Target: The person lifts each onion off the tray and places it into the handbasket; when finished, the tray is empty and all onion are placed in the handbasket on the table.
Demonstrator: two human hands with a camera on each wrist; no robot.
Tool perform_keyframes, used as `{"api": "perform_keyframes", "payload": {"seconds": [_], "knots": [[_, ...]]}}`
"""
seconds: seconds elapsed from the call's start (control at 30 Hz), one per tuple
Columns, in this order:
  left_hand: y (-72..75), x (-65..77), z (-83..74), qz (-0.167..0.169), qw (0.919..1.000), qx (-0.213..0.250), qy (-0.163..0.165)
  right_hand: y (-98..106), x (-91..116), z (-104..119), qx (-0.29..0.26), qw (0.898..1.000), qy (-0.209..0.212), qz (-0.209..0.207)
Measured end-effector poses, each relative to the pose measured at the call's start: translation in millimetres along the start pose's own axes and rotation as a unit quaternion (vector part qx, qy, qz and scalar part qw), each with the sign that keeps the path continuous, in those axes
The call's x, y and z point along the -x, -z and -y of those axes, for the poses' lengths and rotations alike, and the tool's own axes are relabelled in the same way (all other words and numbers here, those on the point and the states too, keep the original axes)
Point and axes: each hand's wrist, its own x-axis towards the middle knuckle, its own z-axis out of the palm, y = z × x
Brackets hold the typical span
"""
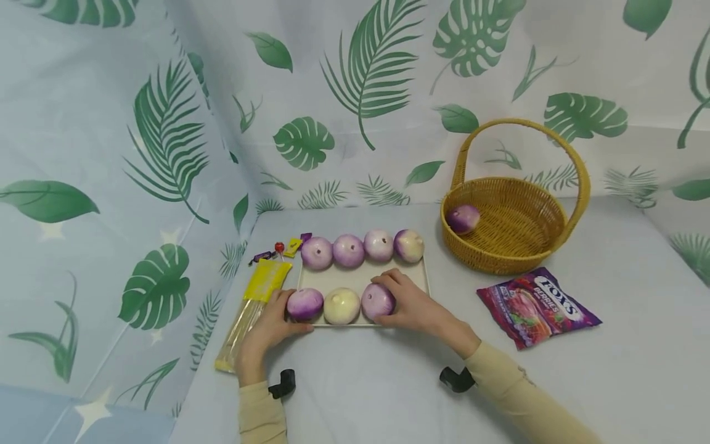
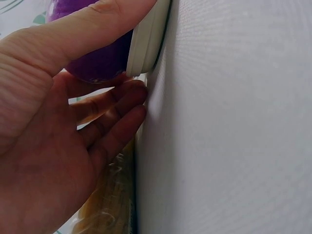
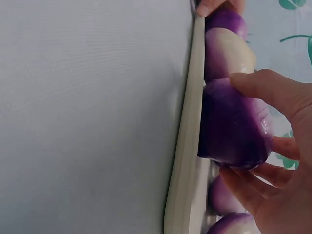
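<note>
A cream tray bears a back row and a front row of purple-and-white, turnip-like round vegetables. My right hand holds the right front turnip, its thumb on the near side and its fingers round the far side. At the tray's left corner my left hand curls round the left front turnip. Its thumb lies across the near side; in the left wrist view some fingertips are by the tray rim. A paler turnip sits between the two.
Back right stands a wicker basket with a tall handle and one turnip inside. A purple candy bag lies before it. Left of the tray lie a yellow-and-clear packet and small wrapped sweets.
</note>
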Motion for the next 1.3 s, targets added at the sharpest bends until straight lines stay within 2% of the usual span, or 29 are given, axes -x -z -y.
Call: {"api": "perform_keyframes", "payload": {"seconds": [0.17,0.3,0.6,0.73,0.9,1.1,1.3], "knots": [[-1.8,1.6,0.7,0.007,0.9999,0.000,0.014,3,4,0,0.002,1.000,-0.020,-0.002],[-3.1,2.2,4.3,0.006,0.9998,-0.006,0.019,17,5,1,0.003,0.999,-0.039,-0.018],[-1.5,6.0,8.9,0.002,0.9999,-0.002,0.013,77,3,-13,0.008,0.992,-0.074,-0.100],[-1.8,5.8,9.0,0.001,0.9999,-0.001,0.013,107,9,-24,0.021,0.982,-0.124,-0.138],[-1.5,4.2,6.8,0.002,0.9999,-0.005,0.015,136,21,-40,0.034,0.968,-0.183,-0.165],[-0.7,3.5,4.4,0.004,0.9997,-0.008,0.021,157,32,-64,0.062,0.957,-0.229,-0.170],[-2.9,2.2,3.2,0.003,0.9999,-0.004,0.010,165,42,-81,0.058,0.953,-0.257,-0.146]]}}
